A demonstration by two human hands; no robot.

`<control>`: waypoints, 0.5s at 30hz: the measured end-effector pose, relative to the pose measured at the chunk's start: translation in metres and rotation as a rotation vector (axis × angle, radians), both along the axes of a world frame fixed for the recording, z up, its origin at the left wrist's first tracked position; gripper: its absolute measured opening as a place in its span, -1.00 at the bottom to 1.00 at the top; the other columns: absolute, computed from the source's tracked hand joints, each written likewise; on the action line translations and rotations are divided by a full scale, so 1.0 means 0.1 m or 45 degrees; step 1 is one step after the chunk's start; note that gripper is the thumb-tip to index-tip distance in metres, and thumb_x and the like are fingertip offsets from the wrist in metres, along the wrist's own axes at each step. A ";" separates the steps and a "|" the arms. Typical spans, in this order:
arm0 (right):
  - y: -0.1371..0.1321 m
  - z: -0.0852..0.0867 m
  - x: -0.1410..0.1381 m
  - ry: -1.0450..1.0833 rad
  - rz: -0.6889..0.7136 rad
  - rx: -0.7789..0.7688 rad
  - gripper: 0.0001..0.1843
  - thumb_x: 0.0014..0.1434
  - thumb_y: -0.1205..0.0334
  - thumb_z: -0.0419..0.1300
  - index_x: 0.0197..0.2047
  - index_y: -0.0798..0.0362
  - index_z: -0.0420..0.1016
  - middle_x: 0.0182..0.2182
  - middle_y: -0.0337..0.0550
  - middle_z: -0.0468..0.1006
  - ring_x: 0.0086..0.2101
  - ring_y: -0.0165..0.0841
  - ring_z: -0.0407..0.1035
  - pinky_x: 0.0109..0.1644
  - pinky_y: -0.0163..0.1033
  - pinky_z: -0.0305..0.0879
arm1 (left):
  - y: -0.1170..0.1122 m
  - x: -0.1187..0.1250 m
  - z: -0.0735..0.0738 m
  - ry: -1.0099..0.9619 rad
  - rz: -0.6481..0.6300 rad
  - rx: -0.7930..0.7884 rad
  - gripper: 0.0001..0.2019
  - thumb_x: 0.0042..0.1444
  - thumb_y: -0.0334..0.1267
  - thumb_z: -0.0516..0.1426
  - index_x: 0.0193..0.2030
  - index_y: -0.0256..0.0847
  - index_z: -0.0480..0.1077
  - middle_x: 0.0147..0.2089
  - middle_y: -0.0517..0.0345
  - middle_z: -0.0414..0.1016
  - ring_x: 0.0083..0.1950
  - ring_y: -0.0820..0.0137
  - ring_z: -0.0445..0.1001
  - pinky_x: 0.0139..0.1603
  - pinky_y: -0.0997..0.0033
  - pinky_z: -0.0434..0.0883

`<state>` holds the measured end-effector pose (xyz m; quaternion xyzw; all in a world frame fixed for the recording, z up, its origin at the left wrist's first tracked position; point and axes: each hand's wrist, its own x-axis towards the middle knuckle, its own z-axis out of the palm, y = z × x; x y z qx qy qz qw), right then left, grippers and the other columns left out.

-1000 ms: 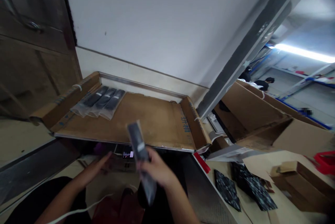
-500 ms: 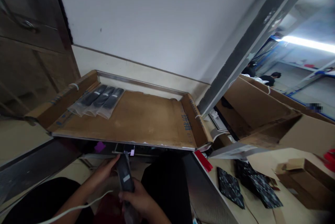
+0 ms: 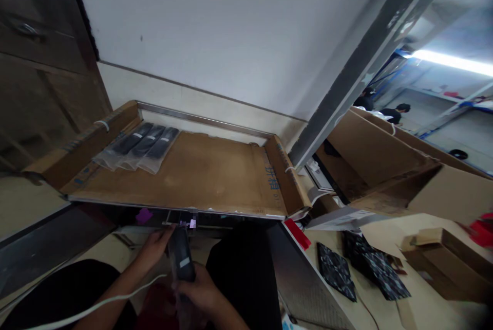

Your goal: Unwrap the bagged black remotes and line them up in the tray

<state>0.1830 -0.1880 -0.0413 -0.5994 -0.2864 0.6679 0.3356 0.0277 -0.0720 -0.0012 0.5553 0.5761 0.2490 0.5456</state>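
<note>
On the cardboard-lined desk (image 3: 219, 176), left end, we count three dark packets (image 3: 150, 145), side by side, labelled white. Below its front edge we list one held packet (image 3: 179, 249): long, dark, translucent plastic sleeve, one white label. Right hand (image 3: 199, 287): fingers wrapped around its lower part. Left hand (image 3: 154, 246): at its upper end; how far closed, we cannot tell.

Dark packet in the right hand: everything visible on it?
The packet is long, narrow and dark, in translucent, plastic-looking wrap with a small white label. Its far end points toward the cardboard-lined tray, below the front edge in view. The right hand grips it; left-hand contact near the far end is unclear.
</note>
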 end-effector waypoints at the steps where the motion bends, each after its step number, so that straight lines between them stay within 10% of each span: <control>1: -0.01 -0.01 0.00 -0.013 0.003 0.016 -0.36 -0.30 0.07 0.51 -0.11 0.13 0.55 -0.39 -0.21 0.54 -0.40 -0.33 0.40 -0.28 -0.22 0.31 | 0.00 0.00 0.00 -0.053 -0.003 -0.038 -0.29 -0.02 0.49 -0.05 -0.46 -0.19 0.47 -0.40 -0.04 0.56 -0.28 0.14 0.53 -0.23 0.25 0.46; 15: -0.03 0.04 -0.02 0.307 0.026 -0.089 -0.13 -0.50 -0.18 0.57 -0.17 0.17 0.49 -0.51 -0.12 0.55 -0.55 -0.29 0.43 -0.36 -0.09 0.39 | 0.03 -0.01 -0.03 -0.078 0.038 -0.053 -0.26 -0.04 0.49 0.03 -0.36 -0.25 0.58 -0.21 -0.10 0.66 -0.07 0.04 0.58 0.04 0.20 0.44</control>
